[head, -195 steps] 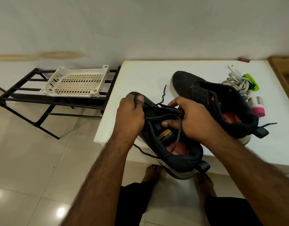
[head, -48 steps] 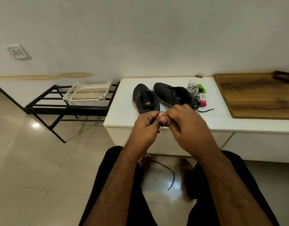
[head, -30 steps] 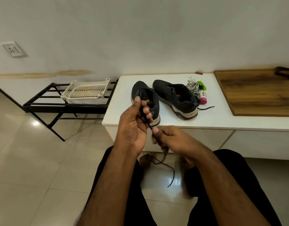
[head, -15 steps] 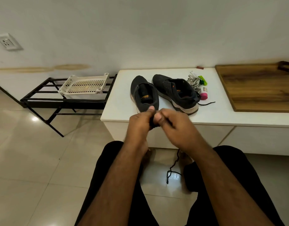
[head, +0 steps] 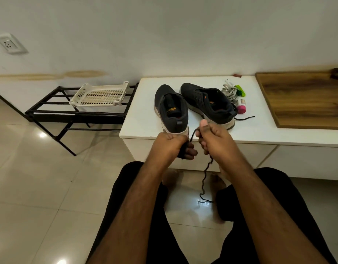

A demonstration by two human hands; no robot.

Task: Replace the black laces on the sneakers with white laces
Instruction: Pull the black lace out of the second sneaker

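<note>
Two dark sneakers stand on the white table, heels toward me: the left sneaker and the right sneaker. Both show no lace in their eyelets. In front of the table edge, my left hand grips a gathered bundle of black lace. My right hand pinches the same lace just beside it; the free end hangs down to the floor between my knees. A bundle of white laces lies behind the right sneaker. Another black lace lies on the table by that sneaker's heel.
A green tag and a pink-capped item lie next to the white laces. A wooden board covers the table's right part. Left of the table stands a black metal rack with a white plastic basket.
The black lace came out of the left sneaker, which now stands on the table. My hands keep winding the lace; the right hand has drawn apart from the left, and the hanging end is shorter.
</note>
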